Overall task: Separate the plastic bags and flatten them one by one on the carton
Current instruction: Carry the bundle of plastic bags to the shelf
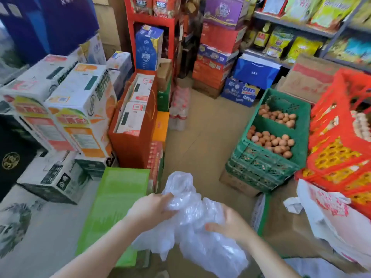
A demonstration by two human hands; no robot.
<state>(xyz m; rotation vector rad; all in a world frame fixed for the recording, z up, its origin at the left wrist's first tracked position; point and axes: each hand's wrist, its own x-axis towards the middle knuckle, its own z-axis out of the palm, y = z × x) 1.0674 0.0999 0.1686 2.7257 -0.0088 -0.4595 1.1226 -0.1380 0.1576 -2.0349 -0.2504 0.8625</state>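
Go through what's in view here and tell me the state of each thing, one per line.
Clear plastic bags: bunched, held up in both hands, not yet flattened.
Left hand: gripping the bunch.
Right hand: gripping the bunch.
Green crate: open, holding eggs.
Red crates: stacked, egg trays inside.
Printed white bag: crumpled on the brown carton.

Two bare forearms, sleeveless as far as visible, left hand (149, 207) and right hand (230, 223) apparently ringless.

Bare floor (202, 135) open down the middle, stacked boxes (80, 109) crowding left, egg crates (273, 157) blocking right, shelves (297, 25) behind.
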